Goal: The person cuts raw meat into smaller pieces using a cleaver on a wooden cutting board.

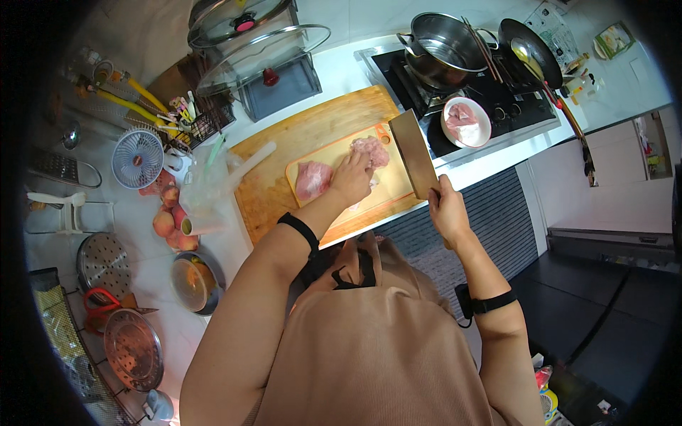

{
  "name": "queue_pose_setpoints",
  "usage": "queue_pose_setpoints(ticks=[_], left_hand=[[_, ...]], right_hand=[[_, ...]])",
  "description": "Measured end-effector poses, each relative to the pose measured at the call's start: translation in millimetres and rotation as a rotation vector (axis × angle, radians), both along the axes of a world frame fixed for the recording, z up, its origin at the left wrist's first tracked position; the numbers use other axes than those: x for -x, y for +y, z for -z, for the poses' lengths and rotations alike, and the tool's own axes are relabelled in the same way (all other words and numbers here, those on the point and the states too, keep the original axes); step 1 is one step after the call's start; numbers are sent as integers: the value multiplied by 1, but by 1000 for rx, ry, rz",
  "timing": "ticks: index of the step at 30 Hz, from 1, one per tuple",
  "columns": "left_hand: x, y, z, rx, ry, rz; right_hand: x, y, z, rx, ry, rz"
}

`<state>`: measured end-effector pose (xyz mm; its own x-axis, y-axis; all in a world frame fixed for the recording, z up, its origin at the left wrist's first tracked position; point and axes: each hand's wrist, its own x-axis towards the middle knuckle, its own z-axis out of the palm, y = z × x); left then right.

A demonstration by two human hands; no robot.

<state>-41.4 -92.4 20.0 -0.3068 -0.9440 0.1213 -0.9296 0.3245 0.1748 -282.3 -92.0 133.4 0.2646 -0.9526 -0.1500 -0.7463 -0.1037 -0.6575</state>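
Note:
My right hand grips the handle of a broad cleaver. Its blade hangs over the right end of a pale plastic cutting board with an orange rim, which lies on a larger wooden board. On the plastic board, my left hand reaches between two portions of raw meat. Its fingers touch the near side of a chopped pink heap; the fingertips are partly hidden. Left of this hand sits a solid chunk of raw meat. Small scraps lie near my left wrist.
Right of the boards, a gas stove carries a steel pot, a dark wok and a white bowl of meat. Glass lids stand behind. Leftward are a small fan, peaches and a lidded bowl.

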Motion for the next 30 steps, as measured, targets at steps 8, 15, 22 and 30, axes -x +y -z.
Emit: queue_pose_setpoints(ticks=[8, 15, 22, 30], left_hand=[[-32, -7, -42, -399, 334, -365], [-51, 17, -41, -264, 206, -355], [-45, 31, -41, -164, 48, -315], [-26, 46, 11, -337, 333, -446]], right_hand=[[-3, -7, -6, 45, -32, -40], [-11, -16, 6, 40, -62, -115], [-16, -20, 4, 3, -22, -180], [-20, -22, -5, 9, 48, -253]])
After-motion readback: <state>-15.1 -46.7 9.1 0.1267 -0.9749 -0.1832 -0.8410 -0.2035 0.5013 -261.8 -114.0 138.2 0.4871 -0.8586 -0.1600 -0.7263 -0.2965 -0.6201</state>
